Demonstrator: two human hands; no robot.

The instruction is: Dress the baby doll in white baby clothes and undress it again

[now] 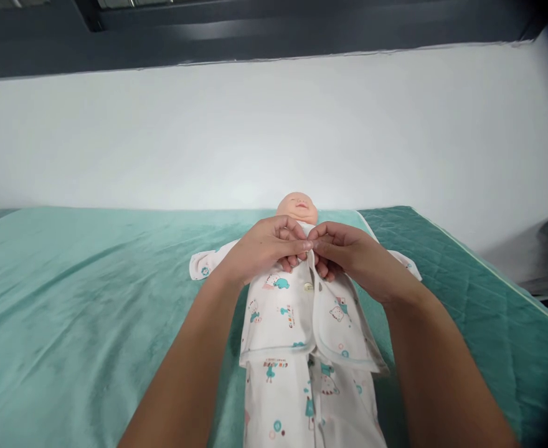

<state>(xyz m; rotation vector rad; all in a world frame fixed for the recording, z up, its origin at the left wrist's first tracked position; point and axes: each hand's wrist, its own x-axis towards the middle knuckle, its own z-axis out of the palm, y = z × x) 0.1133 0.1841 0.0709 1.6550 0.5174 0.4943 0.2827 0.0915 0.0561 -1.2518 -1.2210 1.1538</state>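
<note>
A baby doll (297, 205) lies on its back, its head toward the wall. It wears a white printed baby shirt (278, 311) with teal and red figures and matching printed trousers (278, 398). My left hand (274, 242) and my right hand (342, 246) meet at the upper chest, fingertips pinched on the two front edges of the shirt. Below them the front edges hang slightly apart, and a button (308, 286) shows on the left-hand edge. What lies between my fingertips is too small to make out.
The doll rests on a light teal blanket (91, 298). To the right is a darker green quilted cover (470, 311) with a pale border. A white wall (255, 130) stands behind, under a dark frame (255, 31).
</note>
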